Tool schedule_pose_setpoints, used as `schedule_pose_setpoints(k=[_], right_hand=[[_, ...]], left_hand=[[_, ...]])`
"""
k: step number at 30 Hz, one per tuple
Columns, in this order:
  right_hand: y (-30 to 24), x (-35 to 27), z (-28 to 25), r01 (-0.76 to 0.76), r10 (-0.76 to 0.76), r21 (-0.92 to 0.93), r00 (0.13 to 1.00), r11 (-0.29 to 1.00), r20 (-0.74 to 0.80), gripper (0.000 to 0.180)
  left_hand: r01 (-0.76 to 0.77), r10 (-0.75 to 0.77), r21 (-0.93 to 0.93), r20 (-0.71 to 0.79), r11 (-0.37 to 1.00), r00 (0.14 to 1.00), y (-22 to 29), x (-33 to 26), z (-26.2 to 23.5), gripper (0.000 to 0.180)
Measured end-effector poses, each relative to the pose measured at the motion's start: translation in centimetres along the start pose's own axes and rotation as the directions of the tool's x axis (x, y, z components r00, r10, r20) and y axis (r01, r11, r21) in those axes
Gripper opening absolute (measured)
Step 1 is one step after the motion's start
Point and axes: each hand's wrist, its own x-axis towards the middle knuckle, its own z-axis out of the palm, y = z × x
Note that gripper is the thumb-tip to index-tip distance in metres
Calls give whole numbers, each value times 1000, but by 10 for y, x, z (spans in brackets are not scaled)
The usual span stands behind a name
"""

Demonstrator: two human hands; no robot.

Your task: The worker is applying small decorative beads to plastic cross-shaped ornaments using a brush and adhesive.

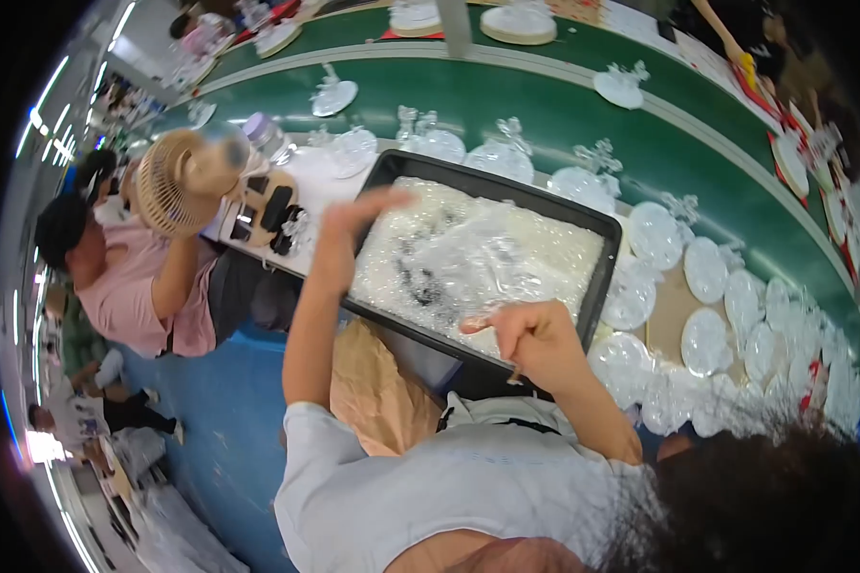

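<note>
A black tray (545, 207) stands in front of me, filled with small whitish, glittering grains (554, 248). Crumpled clear plastic film (492, 244) lies in its middle, with dark patches showing beside it. My left hand (361, 215), slightly blurred, is over the tray's left side, fingers stretched out and nothing visible in them. At the near rim is my right hand (535, 334), its index finger reaching left over the grains and its thumb apart, pointing down. I see no object in it; its other fingers are bent and partly hidden.
Several clear round pieces with figures (655, 234) crowd the table right of the tray and along its far side. A green conveyor belt (545, 91) runs behind. At left are a fan (172, 181) and a person in pink (143, 296). A brown paper bag (373, 387) sits below the tray.
</note>
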Motion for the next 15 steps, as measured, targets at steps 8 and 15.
schedule_pose_setpoints(k=[8, 15], right_hand=[[-49, -18, 26, 15, -208, -760, 965, 649, -159, 24], [-109, -45, 11, -107, -234, -926, 951, 361, -201, 27]], left_hand=[[670, -534, 688, -469, 280, 704, -73, 137, -157, 45], [686, -556, 614, -437, 390, 707, -100, 144, -176, 22]])
